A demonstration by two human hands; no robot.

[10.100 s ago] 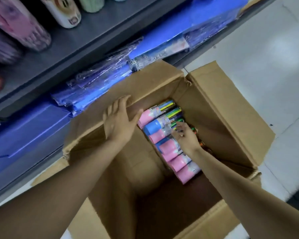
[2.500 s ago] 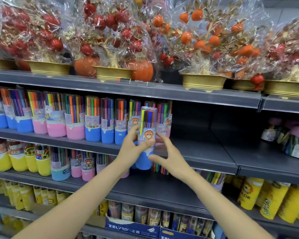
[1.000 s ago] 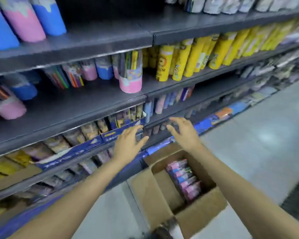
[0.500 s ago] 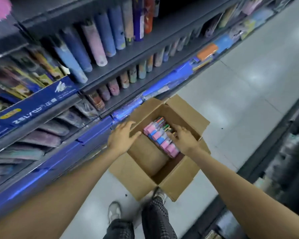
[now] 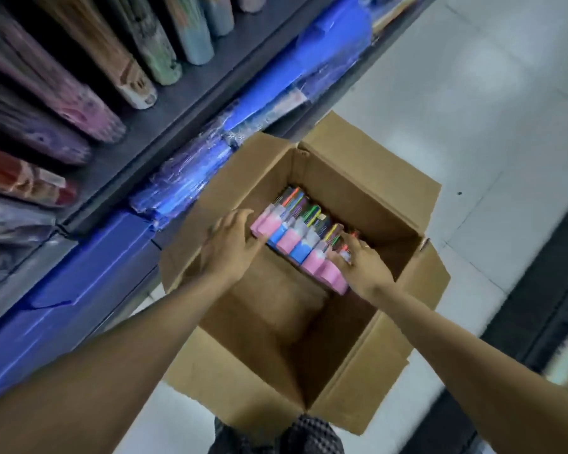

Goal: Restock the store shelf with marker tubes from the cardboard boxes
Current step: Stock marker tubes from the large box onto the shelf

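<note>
Nearest the camera, the open cardboard box (image 5: 266,381) is standing on the floor (image 5: 473,109), just beside the bottom edge of the store shelf (image 5: 191,90). Inside it, the marker tubes (image 5: 300,237) are lying in a row along the far wall, their long axes pointing away from the person, pink and blue bases toward the near side. The left hand (image 5: 228,249) is reaching into the box, its fingers relaxed and touching the row's left end. The right hand (image 5: 363,263) is lying on the right end; its fingers are blurred, so I cannot tell their grip. Farther off, the shelf goods are blurred.
</note>
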